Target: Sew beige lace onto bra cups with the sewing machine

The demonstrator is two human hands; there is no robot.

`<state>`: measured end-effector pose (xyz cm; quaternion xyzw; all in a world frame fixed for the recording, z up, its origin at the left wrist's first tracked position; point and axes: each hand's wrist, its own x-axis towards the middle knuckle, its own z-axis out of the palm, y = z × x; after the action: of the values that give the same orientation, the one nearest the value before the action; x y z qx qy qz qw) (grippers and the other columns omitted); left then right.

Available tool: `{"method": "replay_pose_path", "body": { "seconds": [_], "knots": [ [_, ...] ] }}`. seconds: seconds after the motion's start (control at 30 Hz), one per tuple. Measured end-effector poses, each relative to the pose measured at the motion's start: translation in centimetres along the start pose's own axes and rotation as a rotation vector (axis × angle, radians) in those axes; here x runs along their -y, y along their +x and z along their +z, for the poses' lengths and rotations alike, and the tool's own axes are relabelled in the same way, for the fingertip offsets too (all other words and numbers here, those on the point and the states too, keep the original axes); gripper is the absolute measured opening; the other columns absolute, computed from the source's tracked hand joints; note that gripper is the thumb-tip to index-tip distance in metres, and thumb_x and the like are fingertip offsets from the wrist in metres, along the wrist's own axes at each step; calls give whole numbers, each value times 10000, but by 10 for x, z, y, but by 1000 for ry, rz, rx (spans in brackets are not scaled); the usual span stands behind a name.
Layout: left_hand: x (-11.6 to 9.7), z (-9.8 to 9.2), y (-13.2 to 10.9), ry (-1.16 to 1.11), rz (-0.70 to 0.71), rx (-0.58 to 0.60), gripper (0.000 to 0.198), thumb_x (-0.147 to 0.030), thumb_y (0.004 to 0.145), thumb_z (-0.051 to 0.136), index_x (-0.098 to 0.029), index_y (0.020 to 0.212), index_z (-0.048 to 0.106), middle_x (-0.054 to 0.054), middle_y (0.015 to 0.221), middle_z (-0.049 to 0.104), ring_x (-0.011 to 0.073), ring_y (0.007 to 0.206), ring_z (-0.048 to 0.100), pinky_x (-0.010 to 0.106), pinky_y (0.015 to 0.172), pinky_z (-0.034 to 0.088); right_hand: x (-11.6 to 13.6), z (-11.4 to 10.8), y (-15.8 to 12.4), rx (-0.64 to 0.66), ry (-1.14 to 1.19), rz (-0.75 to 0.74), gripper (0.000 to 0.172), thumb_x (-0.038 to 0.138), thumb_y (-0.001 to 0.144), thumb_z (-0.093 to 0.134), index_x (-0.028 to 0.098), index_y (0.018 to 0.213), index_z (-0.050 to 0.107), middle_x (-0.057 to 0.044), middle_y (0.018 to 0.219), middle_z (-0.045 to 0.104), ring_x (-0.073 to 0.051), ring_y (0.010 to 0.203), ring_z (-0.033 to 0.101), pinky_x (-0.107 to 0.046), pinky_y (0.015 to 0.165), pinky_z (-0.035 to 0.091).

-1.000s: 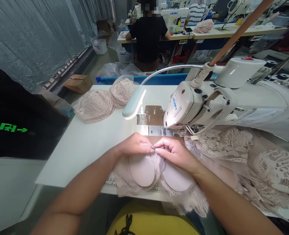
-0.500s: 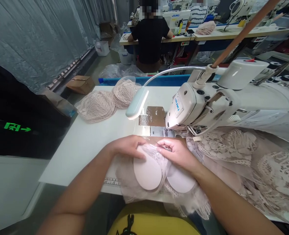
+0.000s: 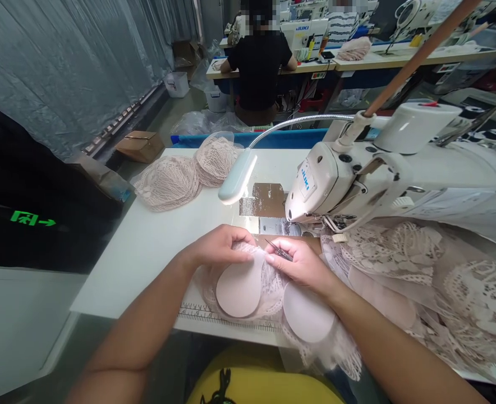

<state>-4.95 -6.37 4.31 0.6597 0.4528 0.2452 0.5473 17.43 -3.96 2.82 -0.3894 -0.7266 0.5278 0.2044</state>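
Observation:
A pale pink lace piece with two smooth, padded bra cups (image 3: 239,289) lies at the front of the sewing table, its lace hanging over the edge. My left hand (image 3: 225,247) is closed on the upper rim of the left cup, thumb on top. Between the fingers of my right hand (image 3: 302,261) sits a pair of small metal thread snips (image 3: 278,249), their tip pointing up and left. The right thumb and fingertip also pinch the lace edge beside the left cup. The second cup (image 3: 309,314) lies below my right hand.
A sewing machine (image 3: 324,179) stands just beyond my right hand, with a lit lamp (image 3: 237,177) at its left. Stacked lace cups (image 3: 168,182) lie at the far left, and heaped lace (image 3: 399,252) covers the right side. A person (image 3: 258,67) sits ahead.
The left cup has shifted left and slightly up with my left hand, spreading the lace between the cups. The snips in my right hand now show more clearly.

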Motion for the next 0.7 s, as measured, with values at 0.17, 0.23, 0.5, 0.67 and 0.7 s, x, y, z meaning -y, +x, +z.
{"method": "replay_pose_path", "body": {
  "seconds": [0.17,0.23,0.5,0.67,0.7],
  "knots": [
    [0,10,6,-14,-5,-13,262,-351,763,684,-152,932,665,17,852,626,129,760,540,210,649,391,0,-1,-1,-42,-11,-71,193,354,845,565,185,760,603,-5,722,593,-137,647,513,-270,593,421],
    [-1,13,7,-53,-23,24,255,-361,788,658,-140,914,685,25,834,635,139,766,552,220,662,400,-3,-1,-1,-59,-10,-92,185,353,852,561,186,789,612,-11,757,611,-149,695,539,-282,646,438],
    [-3,17,6,-227,-85,-36,228,-328,791,664,-140,898,738,59,890,711,196,878,620,267,772,457,-14,-6,-1,-11,160,-78,391,476,894,457,167,1077,609,-41,777,605,-162,696,572,-312,644,477],
    [0,20,6,-295,-119,-75,219,-320,774,680,-134,873,740,65,873,706,192,850,614,269,747,447,-10,-6,-2,0,116,-75,340,412,824,581,174,1062,625,-12,733,582,-142,648,538,-295,600,466],
    [0,21,7,-308,-122,-80,221,-322,762,693,-130,860,740,62,847,701,185,826,608,266,734,441,-9,-5,-2,1,130,-74,333,403,818,590,174,1059,617,-7,730,577,-138,641,537,-290,592,467]
  ]
}}
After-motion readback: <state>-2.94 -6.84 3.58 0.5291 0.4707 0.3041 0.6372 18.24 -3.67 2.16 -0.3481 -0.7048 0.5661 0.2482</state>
